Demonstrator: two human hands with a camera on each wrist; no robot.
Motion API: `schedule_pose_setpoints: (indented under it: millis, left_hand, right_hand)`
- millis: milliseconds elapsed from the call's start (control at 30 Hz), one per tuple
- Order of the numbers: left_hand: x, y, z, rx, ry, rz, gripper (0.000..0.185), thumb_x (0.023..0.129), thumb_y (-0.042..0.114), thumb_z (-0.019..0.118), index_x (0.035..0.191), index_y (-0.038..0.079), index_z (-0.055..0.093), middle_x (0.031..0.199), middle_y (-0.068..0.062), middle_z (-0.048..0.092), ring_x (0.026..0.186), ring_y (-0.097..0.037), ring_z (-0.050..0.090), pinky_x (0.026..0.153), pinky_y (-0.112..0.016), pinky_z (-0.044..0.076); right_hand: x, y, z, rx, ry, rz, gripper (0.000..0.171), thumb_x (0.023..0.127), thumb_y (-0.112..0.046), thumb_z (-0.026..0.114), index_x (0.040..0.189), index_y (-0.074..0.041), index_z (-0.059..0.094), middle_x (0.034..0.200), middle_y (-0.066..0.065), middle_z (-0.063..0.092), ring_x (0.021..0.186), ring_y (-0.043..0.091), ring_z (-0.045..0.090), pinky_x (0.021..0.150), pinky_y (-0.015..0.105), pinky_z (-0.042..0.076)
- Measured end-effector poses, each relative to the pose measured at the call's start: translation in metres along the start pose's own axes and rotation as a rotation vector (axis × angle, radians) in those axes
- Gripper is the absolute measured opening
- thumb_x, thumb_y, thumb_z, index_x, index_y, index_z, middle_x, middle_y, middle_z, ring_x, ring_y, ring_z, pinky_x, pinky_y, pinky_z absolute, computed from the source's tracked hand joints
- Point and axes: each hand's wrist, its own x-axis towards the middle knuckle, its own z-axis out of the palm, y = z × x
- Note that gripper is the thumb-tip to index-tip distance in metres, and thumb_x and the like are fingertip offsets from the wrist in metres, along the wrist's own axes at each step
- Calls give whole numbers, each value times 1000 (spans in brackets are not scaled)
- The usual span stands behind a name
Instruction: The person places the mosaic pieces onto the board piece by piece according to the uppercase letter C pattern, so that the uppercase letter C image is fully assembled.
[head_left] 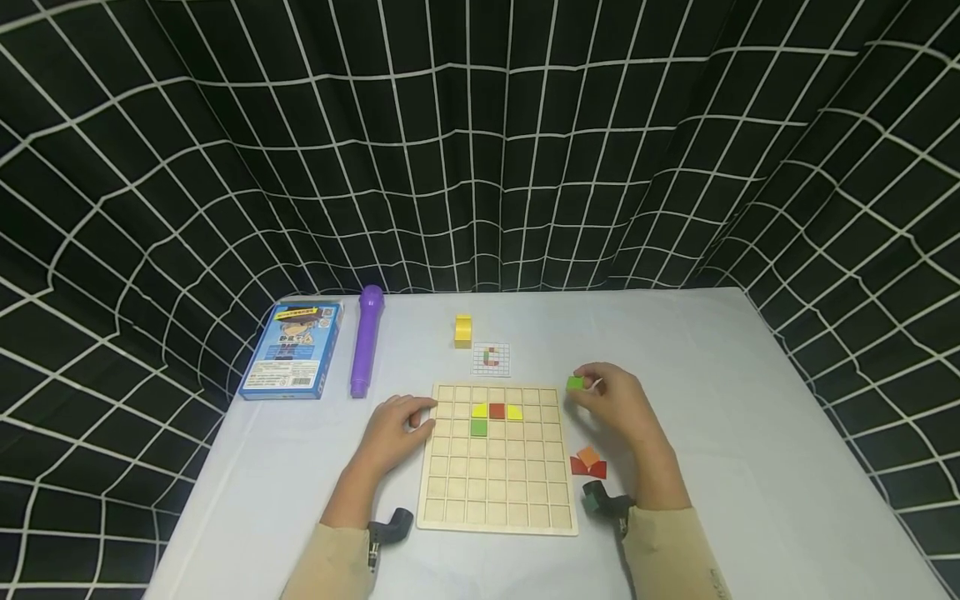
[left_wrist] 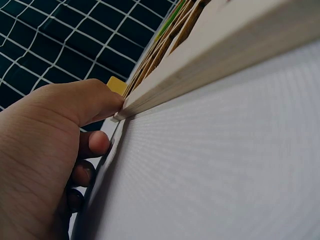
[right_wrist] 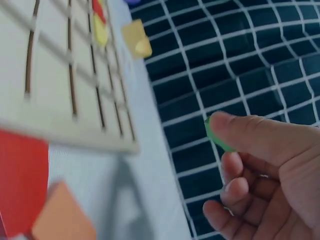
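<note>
My right hand point(head_left: 618, 400) pinches a green square tile point(head_left: 575, 383) between thumb and fingers, just off the board's upper right corner. It is raised above the table in the right wrist view. My left hand point(head_left: 396, 433) touches the left edge of a wooden grid board point(head_left: 495, 487), its other fingers loosely bent in the left wrist view. Near the board's top sit a yellow curved tile point(head_left: 480, 410), a red square tile point(head_left: 497, 411), another yellow curved tile point(head_left: 514, 412), and a green square tile point(head_left: 478, 427) under the left yellow one.
Red tiles point(head_left: 598, 470) and an orange tile point(head_left: 588, 457) lie beside the board's right edge. Behind the board are a pattern card point(head_left: 491, 359) and a yellow block point(head_left: 462, 331). A purple microphone-shaped stick point(head_left: 366, 342) and a blue box point(head_left: 292, 350) lie at the left.
</note>
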Motion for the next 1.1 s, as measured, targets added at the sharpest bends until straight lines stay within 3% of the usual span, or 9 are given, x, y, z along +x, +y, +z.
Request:
schedule_pose_setpoints:
  millis: [167, 367, 633, 767, 933, 1100]
  left_hand:
    - [0, 1, -1, -4, 1, -1, 32, 90, 21, 79, 122, 18, 74, 72, 13, 48, 75, -11, 46, 75, -34, 42]
    - [0, 2, -1, -7, 0, 0, 32, 90, 22, 78, 122, 18, 74, 72, 13, 48, 76, -11, 46, 76, -34, 41]
    - [1, 1, 0, 1, 4, 3, 31, 90, 22, 78, 121, 18, 74, 72, 13, 48, 76, -12, 46, 76, -35, 41]
    - [0, 1, 0, 1, -2, -4, 31, 90, 22, 78, 121, 18, 75, 72, 13, 48, 75, -12, 46, 76, -35, 41]
    - [1, 0, 0, -1, -11, -3, 31, 91, 23, 77, 122, 18, 74, 73, 13, 48, 76, -12, 47, 76, -34, 42]
    - [1, -1, 0, -3, -5, 6, 30, 91, 22, 77, 121, 17, 75, 73, 13, 49, 77, -12, 47, 77, -35, 42]
  right_hand:
    - [-3, -23, 7, 59, 3, -54, 35, 84, -17, 85, 115, -4, 75, 93, 4, 65, 83, 22, 58, 69, 35, 48]
    - [-9, -46, 21, 86, -51, -62, 36, 85, -14, 84, 118, -5, 75, 97, 2, 67, 90, 22, 60, 75, 36, 51]
    - [-18, -68, 45, 47, -131, -201, 27, 85, -10, 80, 112, -7, 77, 90, -3, 65, 70, 14, 51, 61, 30, 45]
    - [-23, -77, 60, 9, -186, -242, 24, 85, -9, 79, 109, -9, 79, 95, -5, 69, 70, 11, 51, 63, 28, 45]
    - [-32, -85, 77, -13, -247, -264, 23, 82, -7, 79, 105, -7, 78, 84, -6, 64, 73, 12, 52, 67, 30, 46]
    - [-36, -88, 94, -56, -235, -259, 20, 79, -9, 82, 99, -8, 79, 72, -8, 52, 67, 11, 48, 60, 28, 43]
